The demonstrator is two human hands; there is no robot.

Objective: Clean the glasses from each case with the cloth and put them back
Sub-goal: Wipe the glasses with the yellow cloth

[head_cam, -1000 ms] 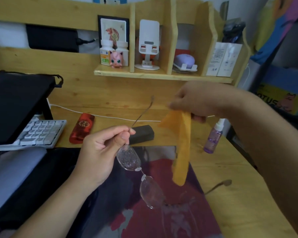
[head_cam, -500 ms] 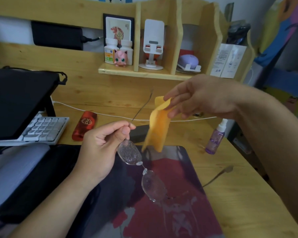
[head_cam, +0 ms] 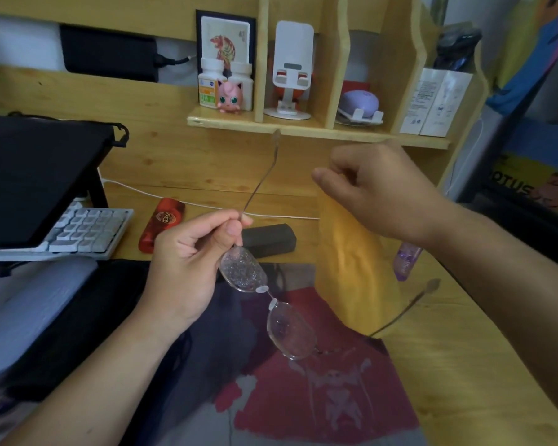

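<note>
My left hand [head_cam: 187,268] pinches a pair of rimless glasses [head_cam: 289,329] at the hinge beside one lens, holding them above the desk mat with both arms unfolded. Droplets cover the lens nearest my fingers. My right hand [head_cam: 380,191] is raised to the right, its fingers curled on the top edge of an orange cloth [head_cam: 351,255] that hangs spread out below it, just right of the glasses and not touching them. A black glasses case [head_cam: 269,239] lies on the desk behind my left hand. A red case [head_cam: 161,223] lies further left.
A purple spray bottle [head_cam: 406,260] stands on the wooden desk [head_cam: 464,365] under my right wrist. A red and dark mat [head_cam: 303,397] lies below the glasses. A keyboard [head_cam: 84,230] and raised black laptop [head_cam: 29,175] are at the left; a shelf [head_cam: 303,127] with small items is behind.
My right hand has shifted right and the cloth, bunched half a second ago, now hangs open and wide. My left hand keeps the glasses in nearly the same place.
</note>
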